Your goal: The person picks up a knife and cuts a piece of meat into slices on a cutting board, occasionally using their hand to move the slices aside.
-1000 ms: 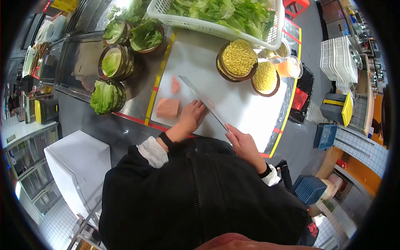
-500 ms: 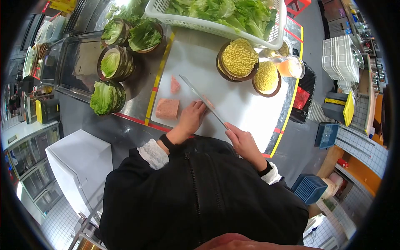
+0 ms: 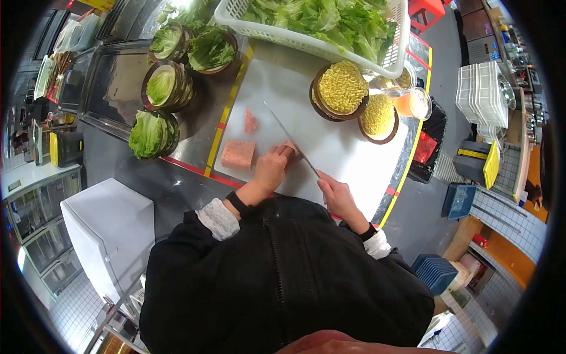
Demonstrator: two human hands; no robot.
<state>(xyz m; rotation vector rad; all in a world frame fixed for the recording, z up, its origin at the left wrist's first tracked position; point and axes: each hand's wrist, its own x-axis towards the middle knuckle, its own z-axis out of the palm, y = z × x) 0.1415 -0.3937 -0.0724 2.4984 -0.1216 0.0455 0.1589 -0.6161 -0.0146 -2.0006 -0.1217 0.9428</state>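
Observation:
My right hand (image 3: 339, 196) grips a long knife (image 3: 280, 123), its blade slanting up and to the left over the white cutting board (image 3: 348, 165). The fingers of my left hand (image 3: 272, 169) are bent over a pink piece of luncheon meat (image 3: 289, 145), pressing it beside the blade. Most of that piece is hidden by the fingers and the knife. Left of this hand sits a bigger block of luncheon meat (image 3: 238, 154). A small offcut of meat (image 3: 250, 121) lies farther up the board.
A white basket of lettuce (image 3: 283, 34) stands at the far edge. Bowls with noodle cakes (image 3: 342, 87) are at the right, near an orange-filled container (image 3: 413, 104). Stacked bowls topped with lettuce (image 3: 154, 135) line the left, beside a metal tray (image 3: 109, 121).
The knife blade has shifted slightly and now appears more edge-on. My right hand has moved a little toward my body, while my left hand stays on the meat.

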